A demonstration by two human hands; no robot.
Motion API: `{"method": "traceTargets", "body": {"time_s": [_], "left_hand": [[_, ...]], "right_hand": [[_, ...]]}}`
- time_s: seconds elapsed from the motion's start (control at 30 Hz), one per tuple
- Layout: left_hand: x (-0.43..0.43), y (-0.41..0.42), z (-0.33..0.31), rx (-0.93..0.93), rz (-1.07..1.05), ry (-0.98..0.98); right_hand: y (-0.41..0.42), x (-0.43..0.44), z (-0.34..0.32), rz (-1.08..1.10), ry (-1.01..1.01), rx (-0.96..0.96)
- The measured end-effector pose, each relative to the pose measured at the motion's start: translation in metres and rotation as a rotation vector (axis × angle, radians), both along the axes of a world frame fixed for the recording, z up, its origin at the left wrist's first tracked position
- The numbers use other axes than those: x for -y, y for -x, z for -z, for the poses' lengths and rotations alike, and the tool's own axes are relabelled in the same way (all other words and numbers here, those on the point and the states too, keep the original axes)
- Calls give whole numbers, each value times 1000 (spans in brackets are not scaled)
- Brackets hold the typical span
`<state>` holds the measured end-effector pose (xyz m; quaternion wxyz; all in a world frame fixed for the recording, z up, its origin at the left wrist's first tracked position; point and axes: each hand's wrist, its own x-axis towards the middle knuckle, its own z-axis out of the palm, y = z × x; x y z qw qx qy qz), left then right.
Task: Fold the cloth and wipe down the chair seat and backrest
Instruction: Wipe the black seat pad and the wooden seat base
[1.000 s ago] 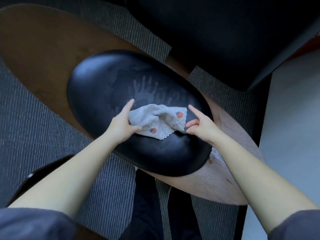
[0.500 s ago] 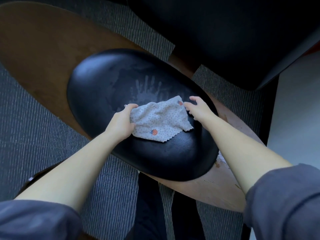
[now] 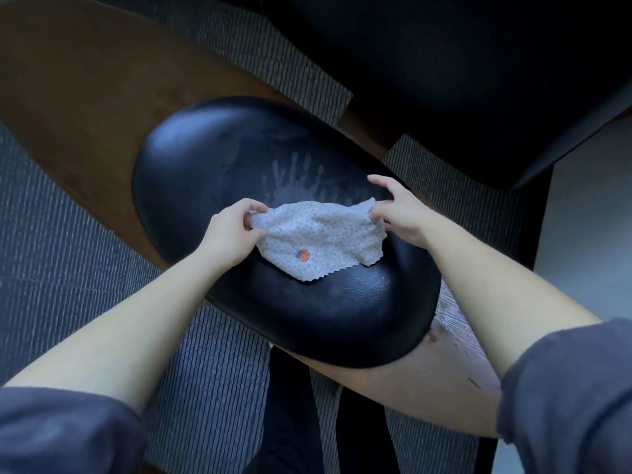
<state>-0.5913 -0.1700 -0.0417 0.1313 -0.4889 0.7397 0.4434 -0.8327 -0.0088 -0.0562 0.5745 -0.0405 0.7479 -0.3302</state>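
Pinches the cloth [image 3: 318,234] with both grips. With the left grip [image 3: 229,230], holds the top left corner between thumb and curled fingers. With the right grip [image 3: 398,213], holds the top right corner the same way, with one finger pointing out past it. Pulls the top edge wide between the two grips, a little slack in the middle.

Lies spread on the black chair pad [image 3: 205,159], near the middle and a bit to the right. Pale grey, with lots of tiny dots and one orange spot [image 3: 302,255] near the bottom. Wavy along the lower edge, which rests on the pad. Curled under a bit at the lower right corner.

Just behind the cloth, on the pad: a pale hand mark [image 3: 294,176] with the fingers showing, and some smears beside it.

Under the pad: a brown wooden shell [image 3: 68,97], sticking out at the top left and at the bottom right. Under that: grey striped carpet [image 3: 51,254]. At the top right: something big and dark [image 3: 444,63], too dark to tell what. At the bottom: dark trouser legs [image 3: 290,405] and two grey sleeves, pushed up on the left arm [image 3: 51,432] and the right arm [image 3: 564,388].
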Motion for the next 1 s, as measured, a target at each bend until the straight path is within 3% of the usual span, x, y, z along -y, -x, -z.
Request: {"method": "traceTargets", "body": {"time_s": [0.1,0.3,0.4,0.6,0.7,0.8,0.87,1.0], "left_hand": [[9,6,-21,-57,-14,73],[19,14,-62,-98,29,161],[18,10,-71,-149,-55,85],[-2,22,-82,-218,-356,-112],[-10,29,-78,-141,-506,-270],[-20,37,-78,-93,-481,-194],[-31,47,-81,-166,-478,-161],[-58,64,-85,-310,-396,-316]], "right_hand": [[9,-6,-30,-161,29,22],[14,-24,-75,-285,22,-337],[8,-35,-86,-295,88,-461],[-7,-43,-91,255,200,-58],[-16,-41,-95,301,53,76],[-25,-41,-91,368,-5,85],[-35,-35,-89,410,24,94],[-58,-17,-93,418,144,171]]}}
